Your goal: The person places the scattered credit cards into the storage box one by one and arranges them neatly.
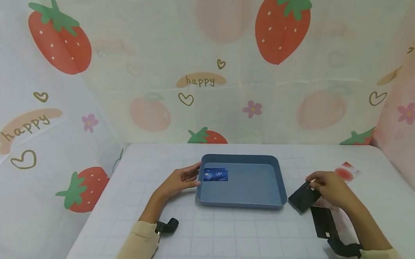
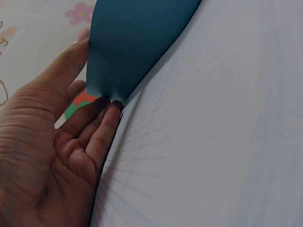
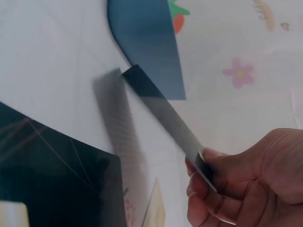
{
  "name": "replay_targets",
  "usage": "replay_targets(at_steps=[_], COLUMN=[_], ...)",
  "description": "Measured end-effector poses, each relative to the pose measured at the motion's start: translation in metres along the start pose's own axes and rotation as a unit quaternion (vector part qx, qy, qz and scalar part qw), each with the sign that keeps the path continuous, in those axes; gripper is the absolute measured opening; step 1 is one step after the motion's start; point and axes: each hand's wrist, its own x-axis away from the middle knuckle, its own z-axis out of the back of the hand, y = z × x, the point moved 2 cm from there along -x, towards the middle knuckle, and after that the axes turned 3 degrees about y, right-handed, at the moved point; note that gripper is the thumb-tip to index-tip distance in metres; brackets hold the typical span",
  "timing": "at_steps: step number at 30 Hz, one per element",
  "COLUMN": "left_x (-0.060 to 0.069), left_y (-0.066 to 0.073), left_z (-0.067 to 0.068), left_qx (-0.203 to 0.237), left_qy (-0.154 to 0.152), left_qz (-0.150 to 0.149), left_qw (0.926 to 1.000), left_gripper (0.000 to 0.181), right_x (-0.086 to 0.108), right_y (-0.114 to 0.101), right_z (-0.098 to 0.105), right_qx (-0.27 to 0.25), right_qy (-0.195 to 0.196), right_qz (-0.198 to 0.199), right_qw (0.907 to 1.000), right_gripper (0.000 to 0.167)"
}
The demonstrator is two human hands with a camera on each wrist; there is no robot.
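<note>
On the table, a blue-grey tray (image 1: 241, 204) holds a blue card marked VIP (image 1: 215, 175) near its left wall. My left hand (image 1: 179, 180) touches the tray's left side from outside; up close, its fingertips (image 2: 113, 109) meet the wall's lower edge. Just right of the tray, my right hand (image 1: 331, 185) pinches a black card (image 1: 304, 197) between thumb and fingers. That black card (image 3: 165, 120) is tilted above the table in the right wrist view. Below this hand lies another black card (image 1: 323, 221) with a gold chip.
A red and white card (image 1: 347, 172) lies beyond the right hand. A pale pinkish piece (image 1: 344, 226), partly covered, lies beside the lower black card. The white table (image 1: 220, 238) is backed by a strawberry-print curtain (image 1: 206, 114).
</note>
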Motion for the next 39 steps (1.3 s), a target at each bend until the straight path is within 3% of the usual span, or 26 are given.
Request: replay_targets(at_steps=[11, 20, 30, 39], left_x=[0.000, -0.001, 0.000, 0.001], left_y=[-0.001, -0.001, 0.001, -0.002], left_z=[-0.001, 0.000, 0.002, 0.000], left_qx=[-0.003, -0.015, -0.014, -0.009], left_qy=[-0.001, 0.000, 0.004, 0.003], left_qz=[0.004, 0.000, 0.007, 0.002], left_qw=[1.0000, 0.9999, 0.9999, 1.0000], left_gripper=[0.075, 0.076, 0.075, 0.074], right_x=[0.005, 0.007, 0.004, 0.006], right_y=[0.007, 0.007, 0.000, -0.005], right_z=[0.017, 0.028, 0.033, 0.032], right_qx=[-0.028, -0.084, -0.121, -0.152], right_qy=[-0.006, -0.009, -0.012, 0.012], right_qz=[-0.007, -0.026, -0.045, -0.076], right_qw=[0.9996, 0.9961, 0.9916, 0.9854], right_gripper=[0.017, 0.021, 0.028, 0.033])
